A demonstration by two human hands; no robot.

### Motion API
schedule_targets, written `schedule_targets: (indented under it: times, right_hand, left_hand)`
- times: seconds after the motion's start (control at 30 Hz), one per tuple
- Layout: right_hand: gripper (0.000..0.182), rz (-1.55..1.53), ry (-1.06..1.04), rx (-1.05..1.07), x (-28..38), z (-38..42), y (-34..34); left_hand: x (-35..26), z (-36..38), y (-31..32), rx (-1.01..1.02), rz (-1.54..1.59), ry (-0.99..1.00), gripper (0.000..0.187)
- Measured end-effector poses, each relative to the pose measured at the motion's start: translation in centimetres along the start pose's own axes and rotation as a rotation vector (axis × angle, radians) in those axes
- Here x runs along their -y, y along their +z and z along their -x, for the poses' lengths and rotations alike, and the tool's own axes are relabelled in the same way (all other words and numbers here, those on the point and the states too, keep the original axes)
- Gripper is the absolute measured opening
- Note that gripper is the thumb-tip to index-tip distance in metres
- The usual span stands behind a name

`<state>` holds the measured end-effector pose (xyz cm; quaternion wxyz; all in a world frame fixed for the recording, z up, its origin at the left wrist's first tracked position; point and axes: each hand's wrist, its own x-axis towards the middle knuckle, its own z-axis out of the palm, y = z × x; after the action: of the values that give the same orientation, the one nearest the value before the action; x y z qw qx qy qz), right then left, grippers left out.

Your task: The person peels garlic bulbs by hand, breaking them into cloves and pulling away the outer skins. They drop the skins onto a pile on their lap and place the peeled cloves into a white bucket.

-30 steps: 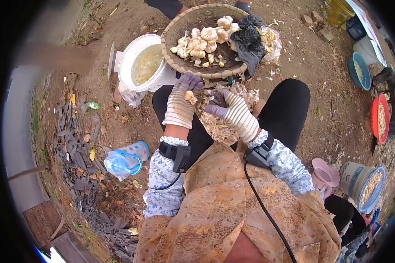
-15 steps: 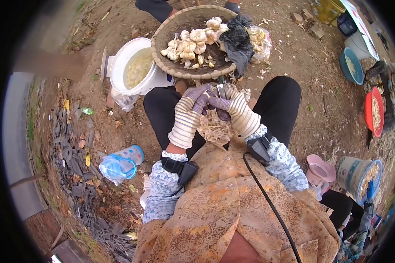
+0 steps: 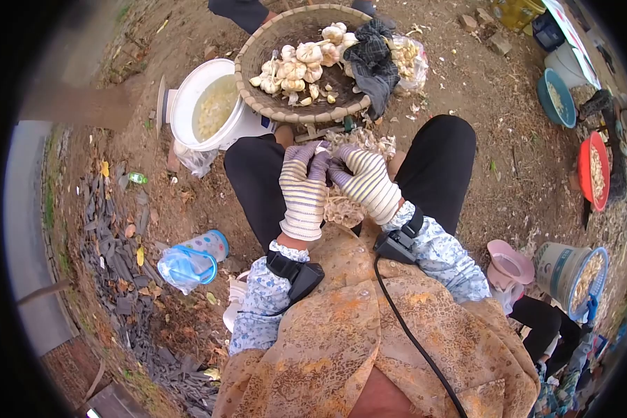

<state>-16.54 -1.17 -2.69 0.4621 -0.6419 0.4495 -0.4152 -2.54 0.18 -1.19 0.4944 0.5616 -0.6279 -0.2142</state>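
My left hand [image 3: 304, 182], in a striped glove with purple fingers, pinches a small whitish garlic clove [image 3: 321, 148] at its fingertips. Close against it, my right hand [image 3: 368, 182], gloved alike, has its fingers curled in; what they hold is hidden. Beneath and beyond both hands lies a heap of papery garlic skins [image 3: 369, 143] between my knees. A green-handled tool [image 3: 348, 124] shows just past my fingers. Ahead stands a round woven basket [image 3: 258, 103] with whole garlic bulbs [image 3: 292, 70], loose cloves and a dark cloth [image 3: 371, 59].
A white bucket [image 3: 181, 115] of cloves in liquid stands left of the basket. A clear bag of garlic [image 3: 409, 63] lies to its right. Farther right are a teal basin [image 3: 568, 111], a red basin [image 3: 585, 167], a pink hat [image 3: 510, 263] and a person's dark-clad leg [image 3: 536, 324].
Both hands have shifted slightly left and turned, fingertips still together. The green-handled tool, upright by my right fingers before, now shows beyond them. More of the skin heap behind the hands is visible.
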Motion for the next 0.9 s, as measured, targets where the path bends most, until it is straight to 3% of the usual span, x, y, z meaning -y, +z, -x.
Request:
schedule_targets:
  times: [0.03,0.1,0.17,0.23,0.3,0.37,0.47,0.6,0.8,0.9]
  right_hand:
    - [0.018,-0.079,0.066,0.03,0.5,0.1,-0.1]
    - [0.017,-0.16,0.13,0.06,1.7,0.0,-0.6]
    - [0.021,-0.347,0.37,0.036,2.5,0.0,-1.4]
    - [0.028,-0.314,0.388,0.118,-1.4,-0.5,-0.9]
    - [0.038,0.097,-0.006,0.029,-3.6,-0.5,-0.1]
    - [0.043,0.139,0.031,0.098,-4.0,-0.2,-0.1]
    - [0.027,-0.191,0.144,0.212,-1.0,-0.3,-0.5]
    - [0.024,-0.193,0.207,0.255,-0.8,0.0,0.2]
    - [0.027,-0.035,-0.052,0.193,-2.1,0.2,0.8]
    - [0.027,0.185,0.018,0.251,-1.8,0.0,0.4]
  left_hand:
    - [0.2,-0.1,-0.1,0.001,-0.002,-0.001,0.017]
    - [0.5,-0.6,-0.8,-0.019,0.789,-0.722,0.019]
    - [1.7,-1.2,-1.7,-0.055,1.068,-0.792,0.025]
    - [1.9,-1.6,-2.4,-0.031,1.175,-0.864,0.027]
    - [2.5,-1.4,-2.6,0.011,1.169,-0.87,0.028]
    - [2.9,-1.1,-2.5,0.057,1.167,-0.874,0.03]
    - [2.1,-0.6,-2.1,0.075,0.975,-0.782,0.031]
    - [1.7,-0.2,-1.9,0.112,0.813,-0.722,0.031]
    - [1.3,0.0,-2.0,0.134,0.611,-0.664,0.027]
    - [0.6,0.3,-1.7,0.094,0.547,-0.627,0.025]
